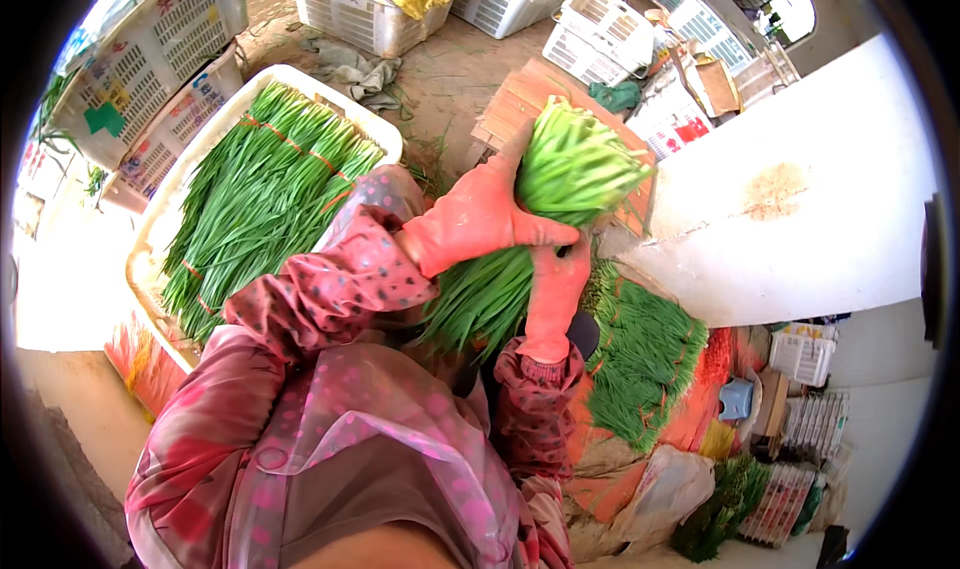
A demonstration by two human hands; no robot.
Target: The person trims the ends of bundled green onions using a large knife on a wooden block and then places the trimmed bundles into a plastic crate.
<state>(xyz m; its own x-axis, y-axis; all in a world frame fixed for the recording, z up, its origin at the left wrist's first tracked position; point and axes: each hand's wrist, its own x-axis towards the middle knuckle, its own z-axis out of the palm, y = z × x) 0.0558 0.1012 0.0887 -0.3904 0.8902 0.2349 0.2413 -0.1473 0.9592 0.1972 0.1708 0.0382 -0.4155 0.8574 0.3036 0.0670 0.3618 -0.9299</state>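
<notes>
A thick bunch of green chives (580, 159) is held up in front of me. Its pale, blurred stem ends point away to the right, and its dark leaves hang back toward my lap. My left hand (475, 214), in a coral rubber glove, grips the bunch from the left, thumb laid across it. Closed around its underside is my right hand (553, 289), gloved alike, its fingers mostly hidden. Just beyond the bunch is a reddish wooden board (508, 104). To my left, a cream tub (392, 141) holds chive bundles (265, 189) tied with red bands.
More chives (640, 359) lie on orange sacking (590, 434) to my right. A white slab-like surface (790, 179) rises at the far right. Slatted crates (165, 59) are stacked at left; another white crate (360, 19) stands behind. A crumpled grey cloth (352, 74) lies on the floor.
</notes>
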